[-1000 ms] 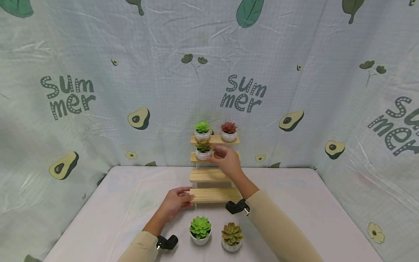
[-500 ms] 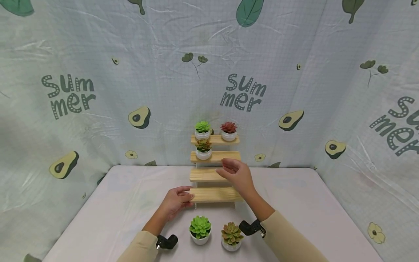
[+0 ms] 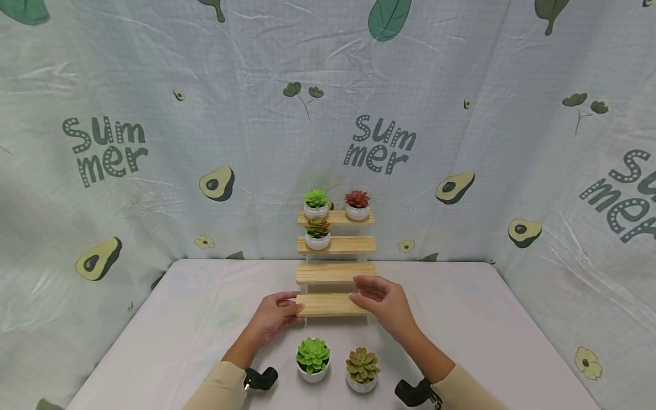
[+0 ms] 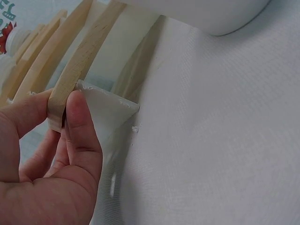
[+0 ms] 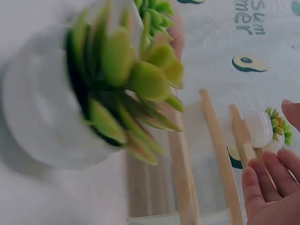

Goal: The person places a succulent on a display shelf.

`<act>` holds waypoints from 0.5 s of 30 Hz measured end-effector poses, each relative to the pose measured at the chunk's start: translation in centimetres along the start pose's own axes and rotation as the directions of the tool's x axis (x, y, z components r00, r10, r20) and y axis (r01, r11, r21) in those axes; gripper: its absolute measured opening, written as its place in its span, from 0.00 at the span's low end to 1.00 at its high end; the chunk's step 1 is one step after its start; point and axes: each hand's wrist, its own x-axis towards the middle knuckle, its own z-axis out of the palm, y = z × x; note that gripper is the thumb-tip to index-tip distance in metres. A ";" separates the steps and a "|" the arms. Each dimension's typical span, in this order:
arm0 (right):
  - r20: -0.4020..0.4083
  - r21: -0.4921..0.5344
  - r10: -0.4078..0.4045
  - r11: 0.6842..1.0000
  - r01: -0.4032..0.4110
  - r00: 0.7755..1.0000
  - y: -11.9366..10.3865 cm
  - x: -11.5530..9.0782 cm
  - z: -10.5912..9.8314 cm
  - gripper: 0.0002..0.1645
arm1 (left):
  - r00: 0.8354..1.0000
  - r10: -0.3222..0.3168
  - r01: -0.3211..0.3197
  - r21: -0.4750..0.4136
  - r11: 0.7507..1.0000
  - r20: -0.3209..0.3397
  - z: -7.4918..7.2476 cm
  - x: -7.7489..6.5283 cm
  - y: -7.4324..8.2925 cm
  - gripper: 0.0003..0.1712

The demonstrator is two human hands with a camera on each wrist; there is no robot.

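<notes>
A wooden tiered plant stand (image 3: 336, 274) stands mid-table. My left hand (image 3: 274, 319) pinches the left end of its lowest board (image 4: 75, 77) between thumb and fingers. My right hand (image 3: 386, 302), fingers relaxed and holding nothing, hovers over the right end of the lower boards. On the top board are a bright green potted succulent (image 3: 316, 203) at left and a red potted succulent (image 3: 357, 205) at right. A reddish-green potted succulent (image 3: 318, 232) sits at the left of the board below.
In front of the stand, a light green potted succulent (image 3: 312, 360) and a brownish-green potted succulent (image 3: 362, 370) stand side by side on the white-covered table (image 3: 205, 307). A printed cloth (image 3: 266, 142) hangs behind and around the sides.
My right hand has left the reddish-green potted succulent on the second board from the top and come down and rightward. That pot stays where it was. My left hand keeps its grip.
</notes>
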 end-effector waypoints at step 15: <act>0.211 -0.038 0.093 0.996 -0.086 0.973 2.5 -5.8 -0.3 0.31 | 1.000 0.001 -0.001 0.000 1.000 -0.003 -0.1 0.1 -0.1 0.27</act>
